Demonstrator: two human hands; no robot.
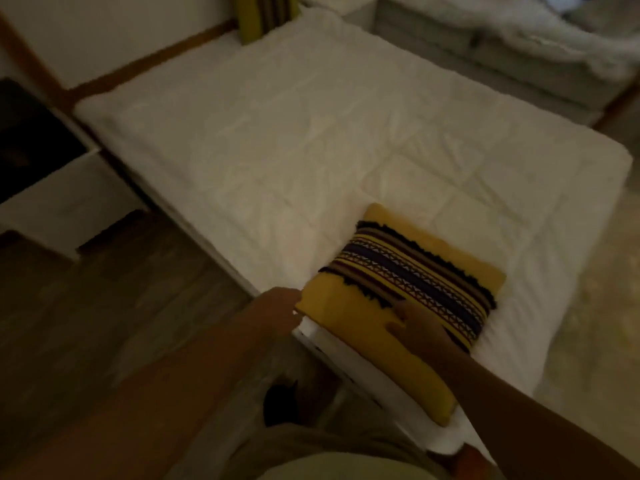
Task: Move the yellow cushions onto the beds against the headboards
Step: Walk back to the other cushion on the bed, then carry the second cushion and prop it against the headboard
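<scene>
A yellow cushion (349,317) with a dark striped woven band lies flat at the near end of the white bed (277,140). My left hand (282,303) touches its near left corner, with the fingers hidden behind the cushion's edge. My right hand (415,327) rests on top of the cushion with the fingers spread flat. A second yellow striped cushion (256,15) stands upright at the far end of the bed, against the wall. The picture is dim and blurred.
A white bedside unit (62,199) with a dark top stands left of the bed on the wooden floor (104,306). A second bed (502,39) with white rumpled bedding lies at the far right. Pale carpet (595,306) runs along the right side.
</scene>
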